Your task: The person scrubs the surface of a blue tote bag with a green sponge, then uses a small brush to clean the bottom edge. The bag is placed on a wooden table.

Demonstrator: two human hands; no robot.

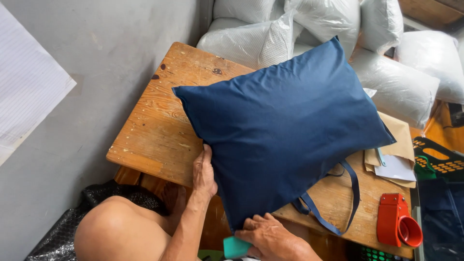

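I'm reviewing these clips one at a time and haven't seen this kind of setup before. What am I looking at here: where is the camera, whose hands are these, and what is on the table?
There is one picture, taken by a camera worn on a person's head and looking down, so the bare knee and arms at the bottom belong to the wearer. No machine is involved. The left hand lies against the near-left edge of a dark blue cushion, and the right hand grips its near bottom corner, next to a small teal object I cannot identify. The cushion rests on a worn wooden table. Blue straps trail from under it. Also on the table are brown and white papers and a red tape dispenser. Behind the table are white stuffed bags, piled up. A grey wall is on the left.
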